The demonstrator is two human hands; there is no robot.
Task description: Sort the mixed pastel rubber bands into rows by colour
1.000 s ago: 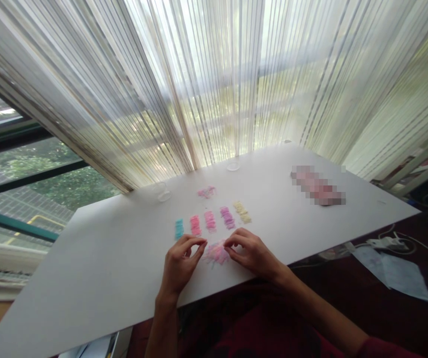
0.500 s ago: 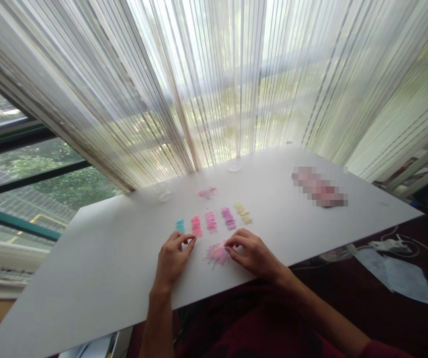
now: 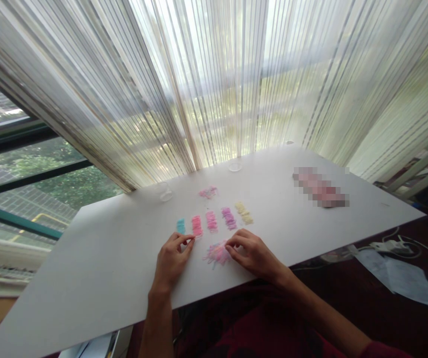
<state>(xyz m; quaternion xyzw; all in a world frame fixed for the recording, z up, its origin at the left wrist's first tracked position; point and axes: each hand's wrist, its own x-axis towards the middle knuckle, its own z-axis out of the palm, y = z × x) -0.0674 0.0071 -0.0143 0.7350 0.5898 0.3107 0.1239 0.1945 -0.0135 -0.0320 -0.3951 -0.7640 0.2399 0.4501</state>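
Observation:
Thumb and forefinger of my left hand (image 3: 172,258) are pinched at the lower end of the coral-pink stack (image 3: 196,225), on what looks like a thin pink strip. My right hand (image 3: 253,251) is in a pinch at the right edge of a loose mixed pile of thin pastel strips (image 3: 217,253); whatever is between its fingertips is too small to make out. Beyond the hands, more short strips lie sorted by colour in a row: turquoise (image 3: 180,226), light pink (image 3: 211,222), purple (image 3: 229,218) and pale yellow (image 3: 244,213).
Farther back on the white table (image 3: 117,258) lies a smaller mixed heap (image 3: 208,192). Clear round pieces (image 3: 165,193) and a clear disc (image 3: 235,167) are near the curtain (image 3: 214,99). A blurred-out pinkish object (image 3: 320,189) lies at the right.
Both hands keep nearly the same place and pinch. My left fingertips shift very slightly at the end of the coral-pink stack.

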